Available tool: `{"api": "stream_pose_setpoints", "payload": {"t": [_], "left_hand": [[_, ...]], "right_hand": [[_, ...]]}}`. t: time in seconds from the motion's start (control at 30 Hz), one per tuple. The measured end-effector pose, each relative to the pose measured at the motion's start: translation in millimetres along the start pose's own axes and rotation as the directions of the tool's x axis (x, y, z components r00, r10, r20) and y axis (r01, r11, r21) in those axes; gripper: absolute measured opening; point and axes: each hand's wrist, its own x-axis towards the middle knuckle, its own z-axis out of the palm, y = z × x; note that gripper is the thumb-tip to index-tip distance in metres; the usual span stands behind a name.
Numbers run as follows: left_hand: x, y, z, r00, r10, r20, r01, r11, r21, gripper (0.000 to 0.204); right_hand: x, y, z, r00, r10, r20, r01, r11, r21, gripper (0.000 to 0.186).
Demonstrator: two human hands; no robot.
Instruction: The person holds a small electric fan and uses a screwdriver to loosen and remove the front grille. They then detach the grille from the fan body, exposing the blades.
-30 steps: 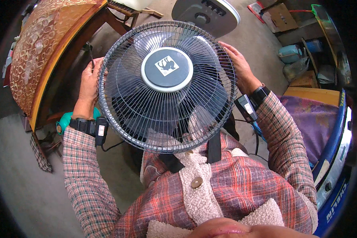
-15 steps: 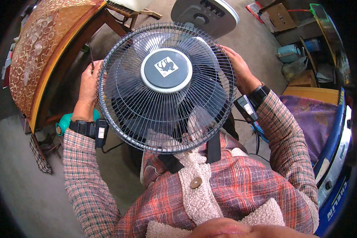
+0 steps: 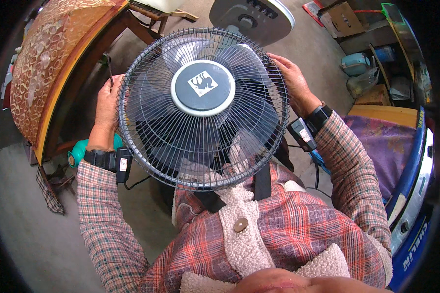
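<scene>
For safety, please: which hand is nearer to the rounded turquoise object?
Left: in view, the left hand is above the turquoise object; the right hand is across the round grey wire fan guard.

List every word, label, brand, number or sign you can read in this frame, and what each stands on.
Printed wording is not copied out here.
Grey fan hub: white square with a dark figure; the tiny mark below is too small to read.
Blue surface, lower right: large white capitals, legible in part, left unquoted.
White labels on the black wrist boxes: too small to read.
Grey fan base: any control markings, too small.
</scene>
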Motion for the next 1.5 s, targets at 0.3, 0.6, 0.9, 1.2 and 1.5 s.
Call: {"api": "stream_pose_setpoints", "payload": {"t": [0.3, 0.6, 0.9, 1.2, 1.5], "left_hand": [[-2, 1, 0, 1.000, 0.026, -0.011, -0.025, 0.998, 0.053, 0.023], [-1, -2, 0, 1.000, 0.018, 0.005, -0.018, 1.000, -0.003, 0.022], [-5, 2, 4, 1.000, -0.019, -0.013, 0.019, 1.000, 0.021, 0.023], [-6, -1, 6, 0.998, -0.051, 0.045, 0.054, 0.996, -0.070, 0.024], [-10, 8, 11, 0.997, -0.051, 0.057, 0.050, 0.999, 0.016, 0.025]], "right_hand": [[-1, -1, -4, 0.996, 0.042, 0.076, -0.051, 0.992, 0.115, 0.030], [-7, -8, 0, 0.998, 0.050, 0.033, -0.051, 0.997, 0.049, 0.030], [-19, -21, 3, 0.995, 0.064, 0.078, -0.064, 0.998, -0.006, 0.032], [-21, -22, -5, 0.999, 0.030, 0.020, -0.028, 0.995, -0.094, 0.034], [-12, -22, -11, 0.997, 0.076, -0.014, -0.077, 0.994, -0.074, 0.030]]}}
